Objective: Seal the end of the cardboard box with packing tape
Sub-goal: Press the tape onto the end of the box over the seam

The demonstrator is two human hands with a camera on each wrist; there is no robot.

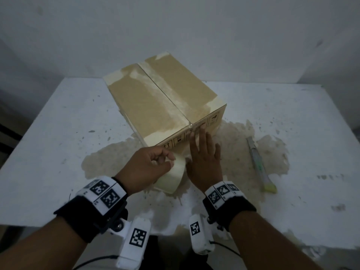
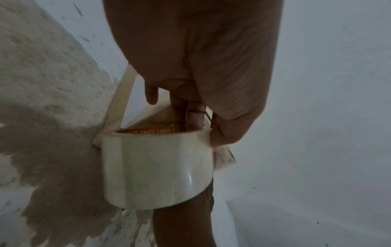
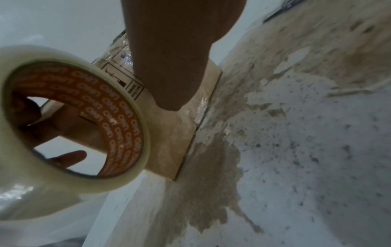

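**Pressing the tape end down on the near face**

The brown cardboard box (image 1: 163, 98) sits mid-desk, its top seam already under a pale strip, its printed near face toward me. My right hand (image 1: 204, 158) lies flat and uncurled against that face, fingers straight, pressing the clear tape where it comes over the top edge. My left hand (image 1: 144, 168) has its grip closed on the pale roll of packing tape with the orange core (image 1: 173, 176), fingers hooked through the hole, thumb outside, held low just beside the box.

To do this well, I judge I should keep the roll pulled taut and in line with the seam while the flat hand smooths downward from the edge, so no bubbles or wrinkles set in; the film near my fingers already looks crinkled in the right wrist view.

The box's lower edge meets the white, scuffed desk (image 1: 58, 133) close under my hands, so there is little drop left for the roll. To my right a yellow-tipped utility knife (image 1: 261, 166) lies well apart, with open desk between for reaching it.
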